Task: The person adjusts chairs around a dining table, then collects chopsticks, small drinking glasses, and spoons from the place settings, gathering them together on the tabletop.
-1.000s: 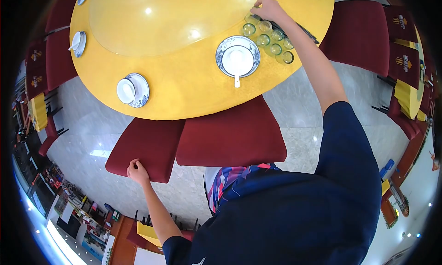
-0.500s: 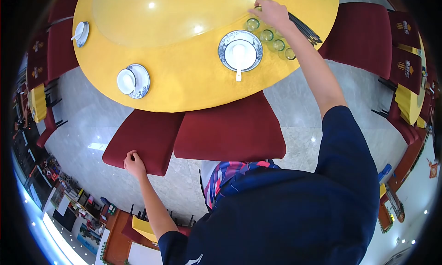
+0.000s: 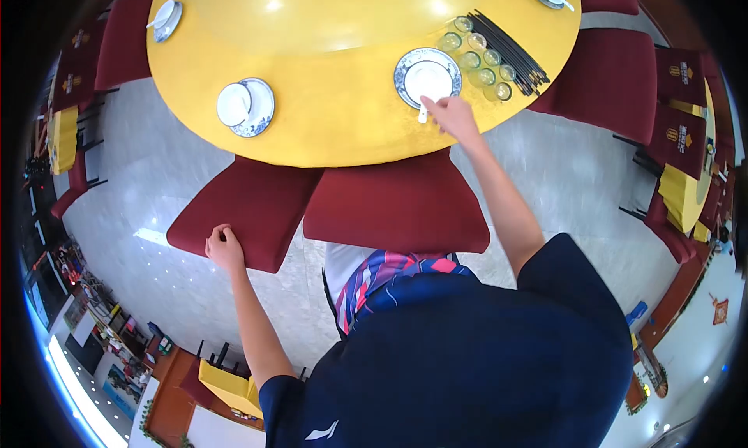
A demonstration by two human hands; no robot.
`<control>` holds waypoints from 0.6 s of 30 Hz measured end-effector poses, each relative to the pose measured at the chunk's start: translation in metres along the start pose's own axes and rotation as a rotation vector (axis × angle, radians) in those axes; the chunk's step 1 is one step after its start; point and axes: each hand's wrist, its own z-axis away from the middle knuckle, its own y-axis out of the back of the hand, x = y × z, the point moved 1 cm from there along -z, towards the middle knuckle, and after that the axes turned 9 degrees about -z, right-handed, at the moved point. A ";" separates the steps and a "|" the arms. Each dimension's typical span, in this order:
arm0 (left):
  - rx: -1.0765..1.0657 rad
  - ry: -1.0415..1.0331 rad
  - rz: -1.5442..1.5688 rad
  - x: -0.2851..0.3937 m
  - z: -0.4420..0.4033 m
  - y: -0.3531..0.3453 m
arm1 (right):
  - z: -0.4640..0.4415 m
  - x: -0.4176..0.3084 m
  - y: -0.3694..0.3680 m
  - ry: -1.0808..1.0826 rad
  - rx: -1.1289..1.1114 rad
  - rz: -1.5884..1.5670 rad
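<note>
My right hand [image 3: 453, 118] is at the near rim of a white bowl [image 3: 428, 82], its fingers closed at the handle of a white spoon [image 3: 423, 114]. The bowl stands on a blue-patterned plate [image 3: 403, 64]. Just right of it are several small clear glasses [image 3: 469, 61] grouped in rows, beside a bundle of dark chopsticks [image 3: 510, 52]. My left hand [image 3: 225, 248] hangs low by the corner of a dark red chair back [image 3: 245, 206]. Its fingers are curled with nothing seen in them.
The round table [image 3: 327, 128] has a yellow cloth. To the left sits a white bowl [image 3: 233, 105] on a patterned plate [image 3: 261, 109]. More settings stand at the far edges. A second red chair [image 3: 397, 206] is between me and the table; another chair [image 3: 608, 82] is on the right.
My right hand has moved from the glasses toward me and left, to the spoon in the bowl. The view has shifted slightly. My left hand stays near the chair corner.
</note>
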 end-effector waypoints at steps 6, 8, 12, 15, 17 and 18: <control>0.059 -0.046 0.073 -0.008 -0.002 -0.001 | 0.007 0.008 -0.050 -0.290 -0.022 -0.320; 0.101 -0.059 0.028 -0.012 -0.002 -0.007 | 0.010 -0.001 -0.057 -0.327 -0.040 -0.380; 0.141 -0.136 0.091 -0.011 0.001 0.002 | -0.005 0.013 -0.080 -0.411 -0.063 -0.616; 0.097 -0.144 0.192 -0.015 0.001 0.008 | -0.010 0.002 -0.089 -0.451 -0.009 -0.755; 0.083 -0.157 0.225 -0.019 0.002 0.012 | -0.017 -0.004 -0.097 -0.456 0.013 -0.791; 0.085 -0.148 0.238 -0.021 0.002 0.013 | -0.024 -0.007 -0.102 -0.460 -0.037 -0.887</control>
